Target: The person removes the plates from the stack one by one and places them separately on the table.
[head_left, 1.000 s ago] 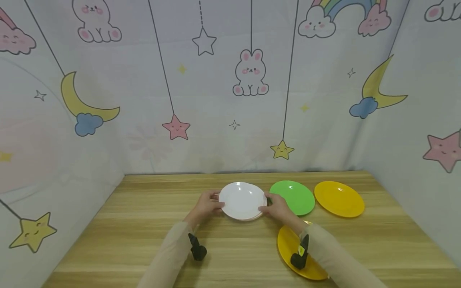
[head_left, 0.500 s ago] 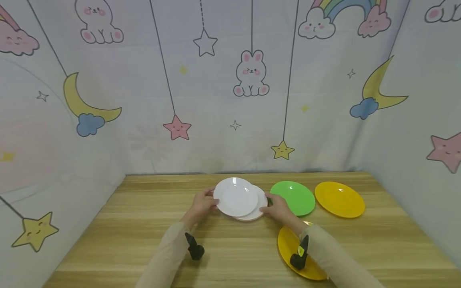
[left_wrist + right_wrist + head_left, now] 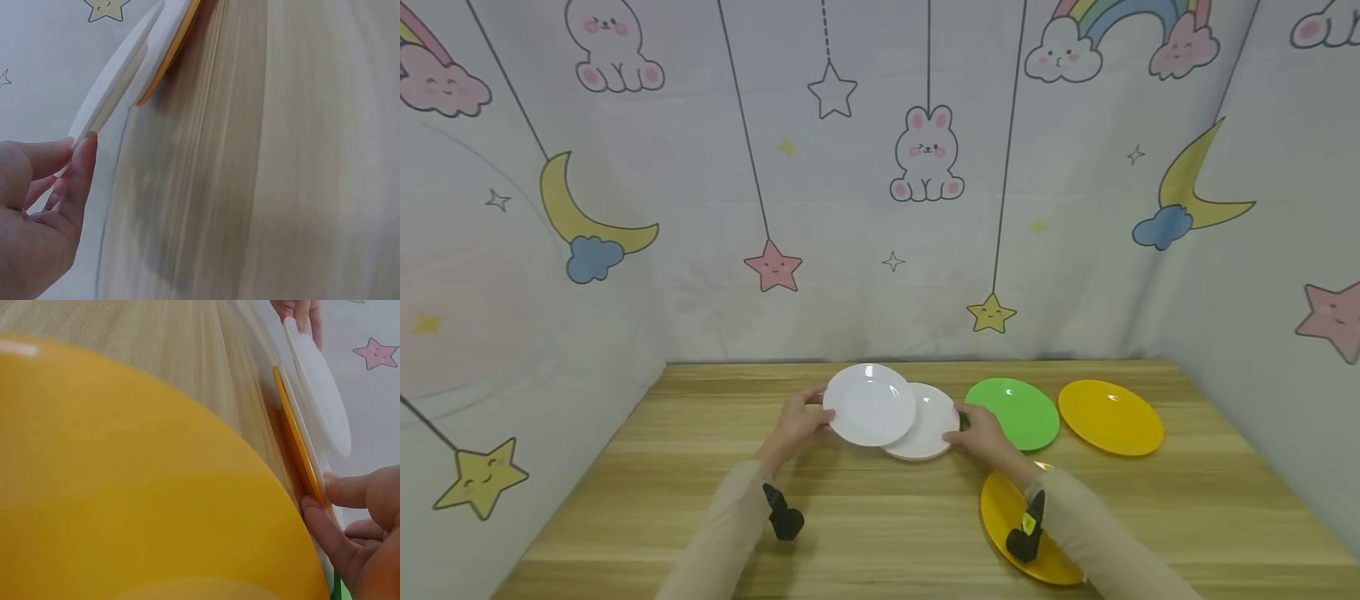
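Note:
My left hand (image 3: 794, 425) pinches the rim of a white plate (image 3: 868, 406) and holds it raised, thumb on top. A second white plate (image 3: 936, 427) sits lower to its right, partly hidden behind it in the head view. My right hand (image 3: 987, 435) grips that plate's right rim. The right wrist view shows an orange plate (image 3: 292, 434) right beneath this second white plate, with my right thumb and fingers around both rims. From the left wrist, the raised plate (image 3: 112, 78) appears edge-on, apart from the pair.
A green plate (image 3: 1018, 417) and a yellow plate (image 3: 1111, 419) lie at the back right of the wooden table (image 3: 700, 417). Under my right forearm is another yellow-orange plate (image 3: 1002, 517). Patterned cloth (image 3: 850, 200) stands behind and along both sides.
My left hand has drawn the top white plate leftward and slightly up, off the other one, uncovering more of the second white plate. The right hand has stayed nearly still.

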A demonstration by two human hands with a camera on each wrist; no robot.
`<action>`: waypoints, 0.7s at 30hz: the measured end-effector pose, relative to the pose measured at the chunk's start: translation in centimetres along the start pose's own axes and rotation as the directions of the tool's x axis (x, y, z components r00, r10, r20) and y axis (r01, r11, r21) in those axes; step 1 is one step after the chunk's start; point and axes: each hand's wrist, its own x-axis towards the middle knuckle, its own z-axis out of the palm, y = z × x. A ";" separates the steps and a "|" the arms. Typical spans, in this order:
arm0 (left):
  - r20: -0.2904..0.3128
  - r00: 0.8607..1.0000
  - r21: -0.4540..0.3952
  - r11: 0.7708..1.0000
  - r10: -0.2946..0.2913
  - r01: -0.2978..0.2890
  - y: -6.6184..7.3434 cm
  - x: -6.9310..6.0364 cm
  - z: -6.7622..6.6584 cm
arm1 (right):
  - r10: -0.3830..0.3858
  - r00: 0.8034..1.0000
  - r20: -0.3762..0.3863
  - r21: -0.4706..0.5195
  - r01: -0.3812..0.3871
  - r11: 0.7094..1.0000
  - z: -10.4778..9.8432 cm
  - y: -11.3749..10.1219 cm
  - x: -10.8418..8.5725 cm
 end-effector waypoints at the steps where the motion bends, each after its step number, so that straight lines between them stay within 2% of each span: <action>1: -0.004 1.000 -0.001 1.000 0.000 0.000 0.0 0.0 -0.3 | 0.006 1.000 -0.001 0.003 -0.006 1.000 0.0 0.0 0.0; 11: -0.026 1.000 0.010 1.000 -0.008 0.009 -0.7 -0.4 -3.2 | 0.006 1.000 -0.008 -0.029 -0.007 1.000 0.0 -0.2 -0.2; 21: -0.037 0.999 0.002 0.999 0.040 -0.040 -1.7 -0.9 -5.5 | -0.001 1.000 -0.013 -0.057 0.001 0.998 0.0 -0.3 -0.1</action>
